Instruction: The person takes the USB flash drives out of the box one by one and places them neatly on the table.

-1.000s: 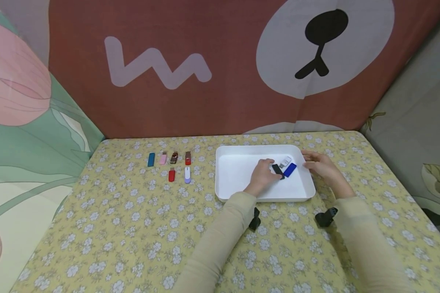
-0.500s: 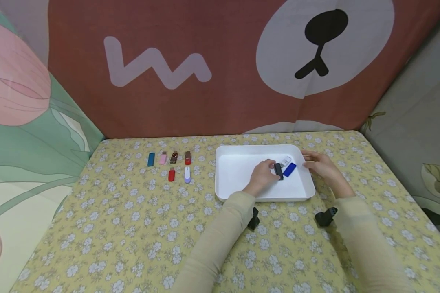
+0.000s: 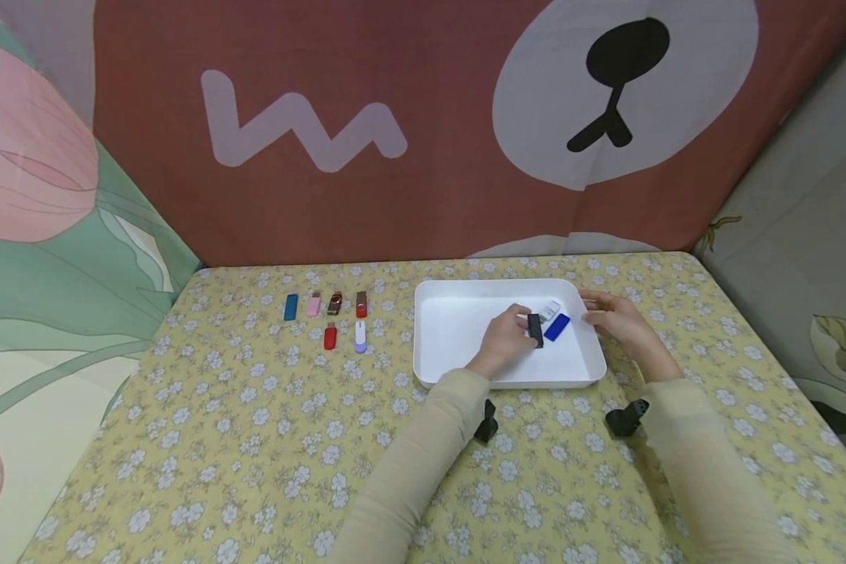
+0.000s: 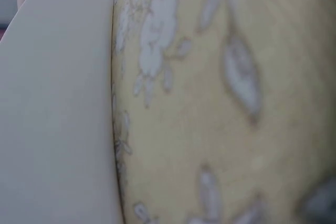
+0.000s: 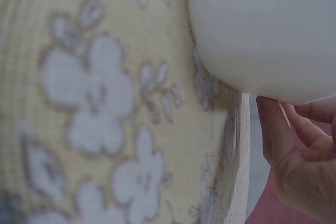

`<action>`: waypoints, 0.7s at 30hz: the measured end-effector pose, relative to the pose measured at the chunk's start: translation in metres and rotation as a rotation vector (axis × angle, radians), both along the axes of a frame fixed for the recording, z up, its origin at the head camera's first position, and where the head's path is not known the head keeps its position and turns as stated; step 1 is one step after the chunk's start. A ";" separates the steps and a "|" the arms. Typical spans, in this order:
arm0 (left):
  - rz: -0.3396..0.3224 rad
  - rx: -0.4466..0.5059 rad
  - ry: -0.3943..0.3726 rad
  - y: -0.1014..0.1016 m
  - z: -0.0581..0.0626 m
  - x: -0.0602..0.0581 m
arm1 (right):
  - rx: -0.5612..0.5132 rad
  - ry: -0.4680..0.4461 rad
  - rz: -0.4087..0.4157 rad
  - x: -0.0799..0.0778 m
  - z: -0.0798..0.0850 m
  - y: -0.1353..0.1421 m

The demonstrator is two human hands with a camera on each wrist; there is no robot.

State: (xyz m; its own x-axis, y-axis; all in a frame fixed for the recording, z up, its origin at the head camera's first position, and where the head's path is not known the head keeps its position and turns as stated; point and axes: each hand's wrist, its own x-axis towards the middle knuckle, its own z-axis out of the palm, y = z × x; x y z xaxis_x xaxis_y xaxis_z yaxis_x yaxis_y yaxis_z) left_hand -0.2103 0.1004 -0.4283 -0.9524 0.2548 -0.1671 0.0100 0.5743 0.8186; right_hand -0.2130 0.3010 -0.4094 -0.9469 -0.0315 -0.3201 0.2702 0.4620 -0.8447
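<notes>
- Yellow tablecloth with small white flowers [image 3: 254, 439] covers the whole table; it serves as the bed for everything inspected here.
- White rectangular plastic tray [image 3: 458, 345] sits right of centre on the cloth; its raised rim keeps loose items together.
- Right hand [image 3: 616, 319] rests at the tray's right rim, fingers loosely bent against it and gripping nothing; in my judgement it steadies the tray.
- Left hand [image 3: 504, 338] lies inside the tray; thumb and fingertips pinch the black USB stick [image 3: 535, 330] by its near end, stick roughly upright in the view.
- Blue USB stick [image 3: 557, 327] and white USB stick [image 3: 550, 310] lie just beside the black one, inside the tray.
- Six small sticks stand in two tidy rows left of the tray, apparently sorted: teal stick [image 3: 291, 307], pink stick [image 3: 313, 305], brown stick [image 3: 334, 302], upper red stick [image 3: 361, 304], lower red stick [image 3: 330, 337], lilac-and-white stick [image 3: 359, 336].
</notes>
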 end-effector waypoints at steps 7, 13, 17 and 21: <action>-0.024 0.087 0.011 -0.002 0.001 -0.001 | 0.007 0.008 0.003 0.001 0.001 0.000; -0.036 0.101 -0.004 -0.003 0.001 -0.001 | 0.004 0.009 0.006 0.002 0.001 -0.001; -0.062 0.106 -0.036 -0.003 0.002 0.001 | 0.000 0.007 0.002 0.002 0.001 -0.001; -0.088 0.096 -0.045 -0.003 0.003 0.001 | -0.006 0.002 -0.001 0.002 0.001 -0.001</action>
